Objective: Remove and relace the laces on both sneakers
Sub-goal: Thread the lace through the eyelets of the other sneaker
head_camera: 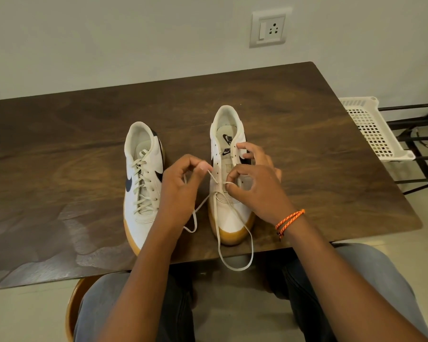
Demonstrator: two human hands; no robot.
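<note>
On table (306, 114), white gum-soled right sneaker (229, 213) mostly unlaced, lace (251, 245) dangling

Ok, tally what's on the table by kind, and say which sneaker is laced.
Sneakers: 2, the laced sneaker on the left, the mostly unlaced sneaker on the right
Loose laces: 1, the lace threaded low through the right sneaker, trailing over the table edge, held by the left hand and right hand
Total: 3

A dark wooden table (269, 99) stands against a wall with a socket (268, 27); a white perforated basket (373, 129) sits alongside.
</note>
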